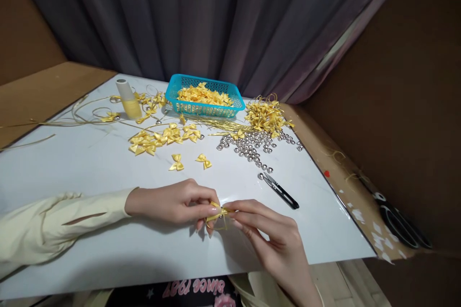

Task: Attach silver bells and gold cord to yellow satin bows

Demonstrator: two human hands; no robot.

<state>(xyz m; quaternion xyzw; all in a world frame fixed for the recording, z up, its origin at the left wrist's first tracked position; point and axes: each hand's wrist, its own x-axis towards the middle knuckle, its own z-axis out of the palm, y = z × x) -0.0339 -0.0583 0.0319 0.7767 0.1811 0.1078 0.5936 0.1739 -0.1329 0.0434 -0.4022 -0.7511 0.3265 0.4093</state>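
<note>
Both my hands meet low over the white table sheet. My left hand, in a pale yellow sleeve, pinches a small yellow ribbon bow from the left. My right hand pinches the same bow from the right, with a thin gold cord looped under it. Two loose yellow bows lie just beyond the hands. Black thread snips lie to the right of my hands.
A turquoise basket of yellow bows stands at the back. Beside it are a pile of bows, silver bells, gold-corded bows, a glue bottle. Black scissors lie on the brown board at right.
</note>
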